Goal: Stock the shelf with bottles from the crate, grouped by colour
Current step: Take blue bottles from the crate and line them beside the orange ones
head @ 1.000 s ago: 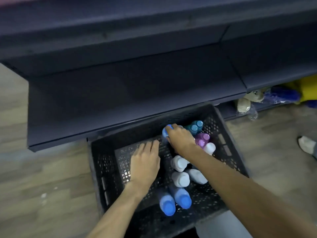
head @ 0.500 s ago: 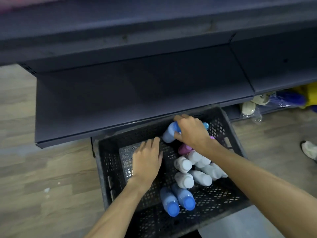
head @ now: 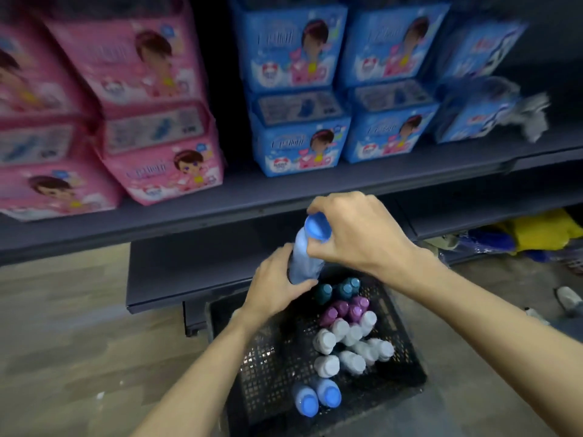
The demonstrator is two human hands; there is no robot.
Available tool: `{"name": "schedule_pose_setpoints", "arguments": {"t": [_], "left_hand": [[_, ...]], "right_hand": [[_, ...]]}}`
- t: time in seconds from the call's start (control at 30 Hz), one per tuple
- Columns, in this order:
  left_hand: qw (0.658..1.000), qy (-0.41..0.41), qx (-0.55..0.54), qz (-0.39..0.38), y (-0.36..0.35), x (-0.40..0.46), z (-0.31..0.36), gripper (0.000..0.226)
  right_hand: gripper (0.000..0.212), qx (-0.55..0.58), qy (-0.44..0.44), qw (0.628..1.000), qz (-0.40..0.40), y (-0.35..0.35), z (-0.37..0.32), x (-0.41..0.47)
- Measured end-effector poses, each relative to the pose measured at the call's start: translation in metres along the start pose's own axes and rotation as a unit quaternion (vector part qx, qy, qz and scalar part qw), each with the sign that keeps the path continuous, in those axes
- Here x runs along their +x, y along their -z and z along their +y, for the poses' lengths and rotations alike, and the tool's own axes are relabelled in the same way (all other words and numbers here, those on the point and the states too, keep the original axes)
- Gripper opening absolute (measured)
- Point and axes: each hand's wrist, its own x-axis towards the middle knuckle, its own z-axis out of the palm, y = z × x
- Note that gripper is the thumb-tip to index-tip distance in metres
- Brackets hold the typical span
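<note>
At the centre of the frame, a blue bottle [head: 305, 257] is gripped above the crate [head: 268, 367]: left hand [head: 277, 287] around its body, right hand [head: 353, 234] on its cap. No bottles are seen shelved; teal, purple, white and blue ones remain crated.

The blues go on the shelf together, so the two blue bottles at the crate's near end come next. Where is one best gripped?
By its cap end, from above, I'd judge: both blue bottles lean caps up and side by side, so the bodies are crowded while the caps stand free in the crate.
</note>
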Motion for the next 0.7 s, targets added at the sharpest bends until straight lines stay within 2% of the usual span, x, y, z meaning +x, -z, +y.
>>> {"name": "schedule_pose_setpoints", "arguments": {"t": [0.27,0.33,0.47,0.57,0.7], "left_hand": [[0.994,-0.088,-0.018,0.07,0.08,-0.013,0.101,0.056],[0.991,-0.11,-0.018,0.077,0.101,-0.014,0.122,0.056],[0.981,-0.163,-0.006,0.104,0.149,-0.021,0.164,0.059],[0.971,-0.198,0.011,0.135,0.186,-0.029,0.195,0.053],[0.96,-0.228,0.035,0.16,0.226,-0.045,0.233,0.049]], "right_hand": [[0.04,-0.036,0.018,0.99,0.133,0.13,-0.036,0.006],[0.044,0.011,0.021,0.987,0.158,0.156,-0.041,0.004],[0.059,0.195,0.033,0.969,0.146,0.196,-0.047,-0.012],[0.062,0.19,0.048,0.971,0.139,0.21,-0.053,-0.022],[0.058,0.18,0.074,0.96,0.202,0.229,-0.074,-0.021]]}}
